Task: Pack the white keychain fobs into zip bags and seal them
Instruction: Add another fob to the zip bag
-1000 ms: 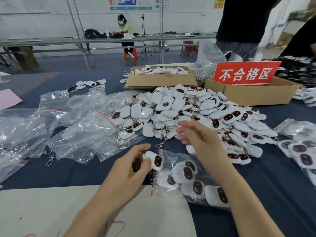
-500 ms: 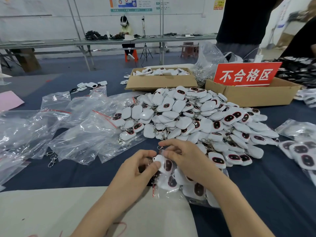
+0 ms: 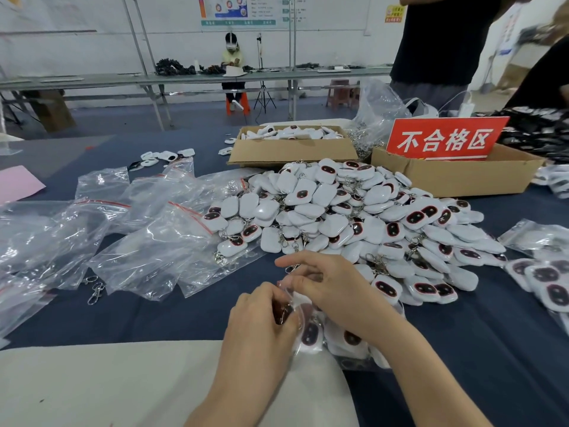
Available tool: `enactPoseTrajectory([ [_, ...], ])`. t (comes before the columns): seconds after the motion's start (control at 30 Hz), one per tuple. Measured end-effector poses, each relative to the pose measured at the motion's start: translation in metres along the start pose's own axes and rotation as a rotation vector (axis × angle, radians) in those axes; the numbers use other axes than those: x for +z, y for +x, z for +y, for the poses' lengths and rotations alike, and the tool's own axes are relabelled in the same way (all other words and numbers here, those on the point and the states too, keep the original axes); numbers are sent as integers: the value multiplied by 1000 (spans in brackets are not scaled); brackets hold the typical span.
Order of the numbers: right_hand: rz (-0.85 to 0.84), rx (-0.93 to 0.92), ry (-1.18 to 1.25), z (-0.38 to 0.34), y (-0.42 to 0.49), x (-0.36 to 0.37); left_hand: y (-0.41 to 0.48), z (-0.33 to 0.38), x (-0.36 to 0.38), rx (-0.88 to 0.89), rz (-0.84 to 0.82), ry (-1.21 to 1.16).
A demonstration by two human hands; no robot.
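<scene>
A big heap of white keychain fobs [image 3: 363, 217] with dark oval windows covers the middle of the blue table. In front of it lies a clear zip bag [image 3: 311, 334] holding several fobs. My left hand [image 3: 261, 315] grips the bag's left side near its mouth. My right hand [image 3: 326, 285] pinches the bag's top edge, fingers pointing left, and covers most of the bag. The two hands meet at the bag's mouth. Whether the zip is closed is hidden by my fingers.
Empty zip bags [image 3: 132, 235] with red strips lie spread at left, loose metal clips [image 3: 95, 288] beside them. Two cardboard boxes [image 3: 292, 149] [image 3: 455, 177] stand behind the heap, one with a red sign. Filled bags [image 3: 542, 272] lie at right. People stand at far right.
My left hand pushed the fob it held into the bag. My right hand came back from the heap to the bag's mouth, and both hands now close on its top edge.
</scene>
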State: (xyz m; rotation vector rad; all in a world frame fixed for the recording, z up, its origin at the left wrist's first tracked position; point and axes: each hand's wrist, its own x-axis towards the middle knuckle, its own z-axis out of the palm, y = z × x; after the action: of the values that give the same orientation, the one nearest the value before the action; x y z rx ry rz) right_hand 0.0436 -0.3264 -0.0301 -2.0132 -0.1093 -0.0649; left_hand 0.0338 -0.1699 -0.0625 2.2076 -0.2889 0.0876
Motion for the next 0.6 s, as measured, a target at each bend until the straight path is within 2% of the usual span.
enactPoseTrajectory([
  [0.1, 68, -72, -29, -2, -2, -8, 2, -1, -7, 55, -15, 41],
  [0.2, 309, -106, -32, 4, -5, -30, 4, -5, -17, 56, -11, -4],
  [0.3, 500, -57, -133, 21, -10, -49, 12, -10, -23, 11, 92, -39],
  [0.5, 451, 96, -684, 37, -13, -48, 16, -14, -22, 2, 132, -32],
  [0.6, 383, 143, -715, 36, -12, -50, 17, -15, -22, 6, 141, -33],
])
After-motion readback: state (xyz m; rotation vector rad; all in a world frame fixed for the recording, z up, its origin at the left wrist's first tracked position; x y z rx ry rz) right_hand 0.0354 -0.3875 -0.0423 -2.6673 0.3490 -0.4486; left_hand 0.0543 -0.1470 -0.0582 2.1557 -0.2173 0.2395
